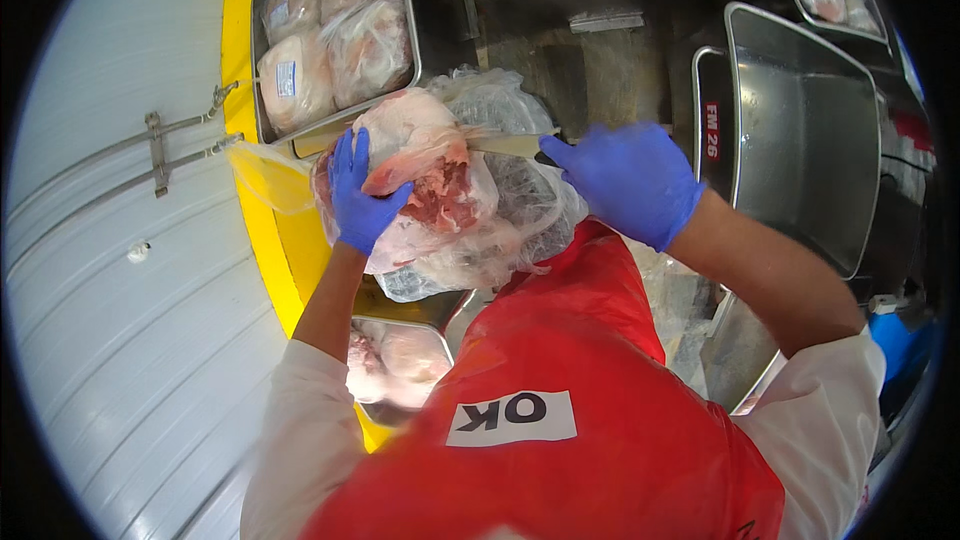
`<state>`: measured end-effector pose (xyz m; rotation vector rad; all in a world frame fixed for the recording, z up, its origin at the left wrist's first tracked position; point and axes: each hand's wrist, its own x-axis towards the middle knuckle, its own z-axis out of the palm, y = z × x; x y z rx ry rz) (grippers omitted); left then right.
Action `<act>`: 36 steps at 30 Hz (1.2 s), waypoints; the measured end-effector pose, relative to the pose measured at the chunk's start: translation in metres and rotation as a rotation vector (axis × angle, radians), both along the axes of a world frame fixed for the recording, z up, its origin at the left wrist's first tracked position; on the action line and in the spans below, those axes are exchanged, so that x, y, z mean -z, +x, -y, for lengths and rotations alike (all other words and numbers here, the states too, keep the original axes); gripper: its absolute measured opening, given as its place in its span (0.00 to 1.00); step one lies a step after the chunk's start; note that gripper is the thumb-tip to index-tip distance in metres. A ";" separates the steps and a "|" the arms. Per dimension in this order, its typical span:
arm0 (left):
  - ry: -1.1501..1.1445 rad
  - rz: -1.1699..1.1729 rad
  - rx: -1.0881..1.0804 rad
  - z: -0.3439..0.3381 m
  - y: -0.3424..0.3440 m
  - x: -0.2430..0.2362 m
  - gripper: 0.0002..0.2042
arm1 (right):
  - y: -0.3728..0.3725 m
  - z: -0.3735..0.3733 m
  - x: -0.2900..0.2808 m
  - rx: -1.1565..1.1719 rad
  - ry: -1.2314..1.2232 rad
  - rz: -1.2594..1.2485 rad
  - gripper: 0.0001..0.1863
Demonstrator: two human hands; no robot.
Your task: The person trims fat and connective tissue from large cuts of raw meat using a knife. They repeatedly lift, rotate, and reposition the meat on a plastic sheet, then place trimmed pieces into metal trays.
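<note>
A large piece of raw meat [440, 185], pink and red with pale fat, lies in front of me on clear plastic wrap [545, 190]. My left hand [365, 190], in a blue glove, rests on its left side with fingers stretched out and the thumb apart. In my blue-gloved right hand [635, 185] is a knife [515, 145]. Its blade points left and meets the upper right side of the meat; the tip is hard to make out. My fingers wrap round the handle and mostly hide it.
A metal tub [410, 10] of several bagged meat pieces [370, 50] stands far left. More meat [400, 365] lies in a container below the work spot. At right is a deep metal tub [800, 140]. A yellow edge [262, 240] runs along the pale ribbed wall [130, 340].
</note>
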<state>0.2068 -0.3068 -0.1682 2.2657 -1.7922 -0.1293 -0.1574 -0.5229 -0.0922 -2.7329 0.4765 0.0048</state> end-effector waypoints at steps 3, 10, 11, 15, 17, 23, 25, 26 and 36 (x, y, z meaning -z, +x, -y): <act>-0.043 -0.031 0.024 -0.002 0.005 0.005 0.52 | 0.056 0.027 -0.044 -0.231 -0.023 -0.084 0.10; -0.022 0.075 0.004 -0.005 0.012 0.009 0.52 | 0.198 0.039 -0.109 -0.480 -0.077 -0.501 0.10; -0.029 0.041 0.019 -0.002 0.014 0.010 0.51 | 0.208 0.036 -0.113 -0.467 -0.049 -0.467 0.12; -0.031 -0.017 -0.009 -0.005 0.015 0.010 0.51 | 0.171 0.033 -0.107 -0.467 0.018 -0.238 0.09; -0.020 -0.019 -0.059 -0.011 0.008 0.007 0.50 | 0.131 0.033 -0.062 -0.323 0.039 -0.152 0.09; -0.007 -0.034 -0.065 0.000 0.001 0.003 0.50 | -0.002 -0.032 0.039 0.252 0.239 -0.044 0.19; 0.011 -0.013 -0.063 0.000 -0.002 0.005 0.50 | -0.019 -0.064 0.052 0.398 0.259 -0.034 0.22; 0.013 -0.029 -0.063 -0.001 -0.001 0.007 0.50 | -0.029 -0.078 0.066 0.433 0.294 0.002 0.23; 0.006 -0.082 -0.053 -0.002 0.011 0.019 0.50 | -0.046 -0.148 0.136 0.585 0.506 0.072 0.27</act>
